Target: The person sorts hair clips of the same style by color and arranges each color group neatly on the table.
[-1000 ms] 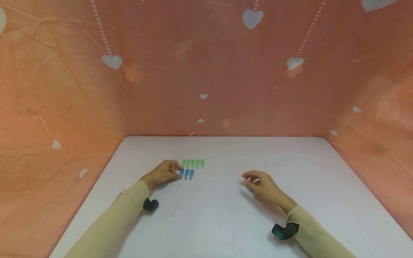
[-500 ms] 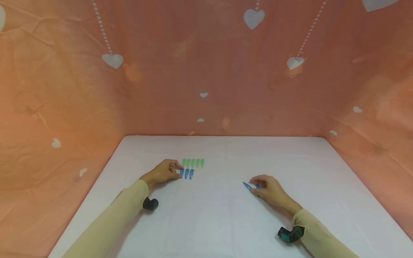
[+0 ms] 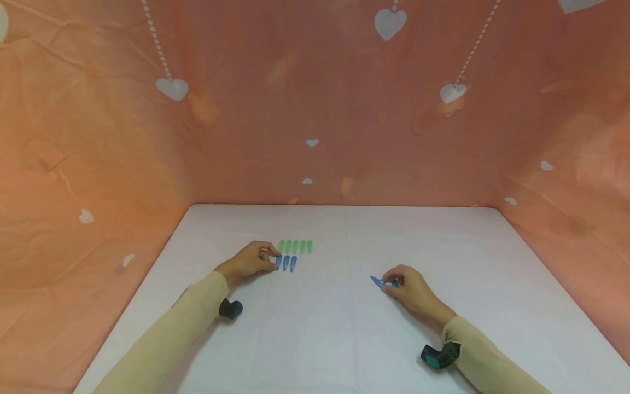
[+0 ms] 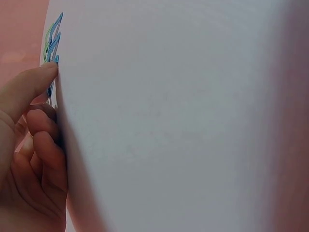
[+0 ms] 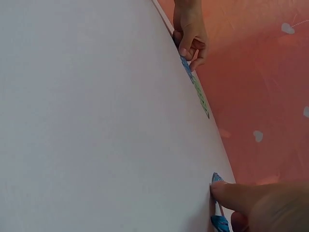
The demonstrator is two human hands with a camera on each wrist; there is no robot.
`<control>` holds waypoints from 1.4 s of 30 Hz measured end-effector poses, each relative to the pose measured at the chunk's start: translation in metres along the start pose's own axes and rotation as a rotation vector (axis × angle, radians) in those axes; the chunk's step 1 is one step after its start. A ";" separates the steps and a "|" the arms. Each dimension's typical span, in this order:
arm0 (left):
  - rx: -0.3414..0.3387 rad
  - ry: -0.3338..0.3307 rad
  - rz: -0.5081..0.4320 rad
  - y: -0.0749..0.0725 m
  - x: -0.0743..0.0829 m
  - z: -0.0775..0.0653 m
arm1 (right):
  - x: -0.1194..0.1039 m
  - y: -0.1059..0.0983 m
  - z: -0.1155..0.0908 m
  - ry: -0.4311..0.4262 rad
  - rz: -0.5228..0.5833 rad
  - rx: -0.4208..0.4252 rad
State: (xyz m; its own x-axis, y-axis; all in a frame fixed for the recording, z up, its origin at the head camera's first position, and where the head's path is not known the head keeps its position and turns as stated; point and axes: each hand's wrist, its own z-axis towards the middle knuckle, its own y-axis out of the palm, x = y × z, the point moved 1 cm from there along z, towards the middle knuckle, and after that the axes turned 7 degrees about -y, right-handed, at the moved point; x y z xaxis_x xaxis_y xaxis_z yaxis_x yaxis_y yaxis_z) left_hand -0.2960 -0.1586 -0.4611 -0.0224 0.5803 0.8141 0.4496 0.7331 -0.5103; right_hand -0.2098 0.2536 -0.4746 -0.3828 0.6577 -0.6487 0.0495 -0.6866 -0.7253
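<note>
Near the middle of the white table, several green snap hair clips (image 3: 295, 247) lie in a row. Just in front of them is a shorter row of blue snap hair clips (image 3: 286, 263). My left hand (image 3: 251, 259) pinches the leftmost blue hair clip (image 3: 278, 262) between thumb and forefinger at its two ends. Further right, my right hand (image 3: 409, 287) pinches another blue hair clip (image 3: 377, 281), its pointed end sticking out to the left. One more blue hair clip (image 5: 220, 223) lies beneath that hand, partly hidden by the fingers in the head view.
The white table (image 3: 325, 334) is enclosed by an orange cloth (image 3: 246, 137) printed with pale hearts. A dark device (image 3: 230, 310) sits at the left wrist, and another dark device (image 3: 441, 355) at the right wrist.
My right hand has come down and back toward the right, and its fingers have closed on a blue hair clip. The left hand stays at the row.
</note>
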 end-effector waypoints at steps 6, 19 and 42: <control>-0.008 -0.004 -0.021 -0.002 0.001 0.000 | -0.002 -0.005 0.007 -0.036 0.068 -0.012; 0.008 -0.028 -0.058 -0.005 0.002 0.002 | -0.017 -0.014 0.023 -0.042 0.280 0.055; 0.004 -0.036 -0.058 0.001 -0.001 -0.006 | -0.046 0.015 0.054 0.006 0.491 0.076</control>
State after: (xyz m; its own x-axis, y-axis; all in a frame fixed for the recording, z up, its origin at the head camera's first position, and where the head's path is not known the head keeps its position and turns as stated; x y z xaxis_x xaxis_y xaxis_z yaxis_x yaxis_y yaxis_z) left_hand -0.2906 -0.1610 -0.4608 -0.0808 0.5494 0.8316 0.4426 0.7674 -0.4640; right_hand -0.2412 0.1960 -0.4430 -0.3259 0.2523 -0.9111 0.1551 -0.9364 -0.3148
